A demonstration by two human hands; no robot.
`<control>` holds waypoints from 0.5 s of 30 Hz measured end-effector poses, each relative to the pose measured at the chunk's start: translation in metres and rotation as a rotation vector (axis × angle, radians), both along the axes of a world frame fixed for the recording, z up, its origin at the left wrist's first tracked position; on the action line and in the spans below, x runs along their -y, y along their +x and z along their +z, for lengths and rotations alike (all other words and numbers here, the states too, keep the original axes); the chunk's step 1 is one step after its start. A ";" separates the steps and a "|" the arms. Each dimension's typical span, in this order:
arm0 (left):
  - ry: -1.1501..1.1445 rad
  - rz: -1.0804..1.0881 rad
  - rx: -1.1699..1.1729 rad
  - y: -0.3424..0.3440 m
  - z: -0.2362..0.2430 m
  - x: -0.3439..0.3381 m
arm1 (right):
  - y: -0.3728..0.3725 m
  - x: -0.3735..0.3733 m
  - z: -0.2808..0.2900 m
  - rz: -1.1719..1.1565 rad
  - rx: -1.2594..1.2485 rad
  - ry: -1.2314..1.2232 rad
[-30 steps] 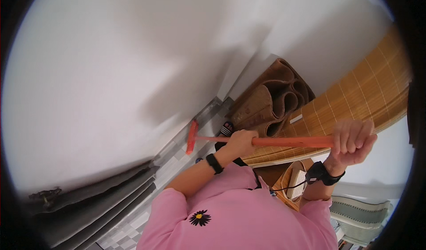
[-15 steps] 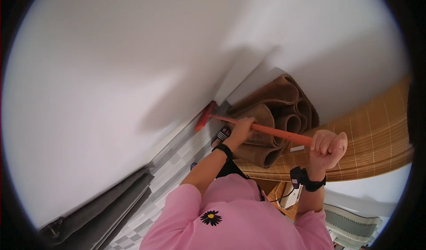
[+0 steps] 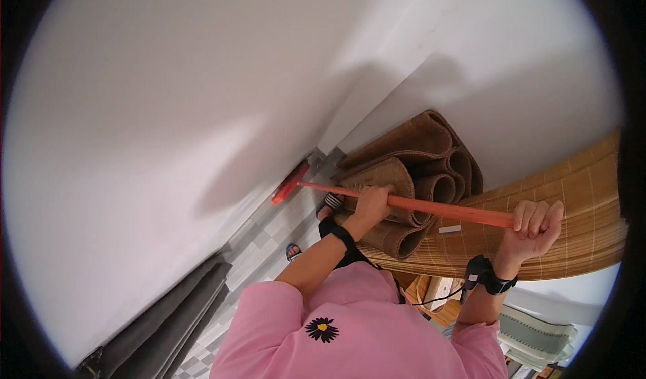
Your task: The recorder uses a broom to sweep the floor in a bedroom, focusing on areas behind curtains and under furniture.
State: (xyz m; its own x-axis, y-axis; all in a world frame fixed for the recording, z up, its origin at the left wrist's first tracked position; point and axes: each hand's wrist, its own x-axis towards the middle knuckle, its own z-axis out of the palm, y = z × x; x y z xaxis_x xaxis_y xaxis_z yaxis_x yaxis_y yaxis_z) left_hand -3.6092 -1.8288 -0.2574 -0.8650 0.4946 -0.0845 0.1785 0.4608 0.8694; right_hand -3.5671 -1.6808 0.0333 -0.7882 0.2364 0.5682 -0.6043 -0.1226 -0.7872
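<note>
A broom with an orange-red handle (image 3: 457, 212) slants across the view, its red head (image 3: 291, 184) down on the floor against the foot of the left wall. My left hand (image 3: 373, 205) is wrapped round the lower part of the handle, in front of the brown rolled mats. Up at the handle's end, my right hand (image 3: 536, 228) grips it with fingers curled over. The head's bristles are hard to make out.
Brown mats (image 3: 420, 137), loosely rolled, lean in the corner beside a bent bamboo mat (image 3: 572, 204). Dark grey folded panels (image 3: 161, 312) lie along the left wall (image 3: 134, 143). My sandalled feet (image 3: 293, 251) stand on the grey tiled floor (image 3: 259, 234). A green-grey padded item (image 3: 538, 335) is at the lower right.
The broom's head has slid along the wall's foot toward the left and nearer to me. My right hand has moved to the right with the handle's end; my left hand has shifted only slightly.
</note>
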 end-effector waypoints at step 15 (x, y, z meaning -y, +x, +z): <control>0.053 -0.078 0.034 0.002 0.017 -0.006 | 0.004 0.005 0.016 -0.250 -0.008 0.052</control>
State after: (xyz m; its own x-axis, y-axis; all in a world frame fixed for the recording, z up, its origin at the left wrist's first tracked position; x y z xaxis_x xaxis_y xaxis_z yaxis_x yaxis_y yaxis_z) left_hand -3.6069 -1.8225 -0.2403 -0.8209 0.5648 -0.0850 0.1822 0.4000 0.8982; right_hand -3.5628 -1.6863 0.0496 -0.7046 0.3938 0.5903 -0.6168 0.0714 -0.7839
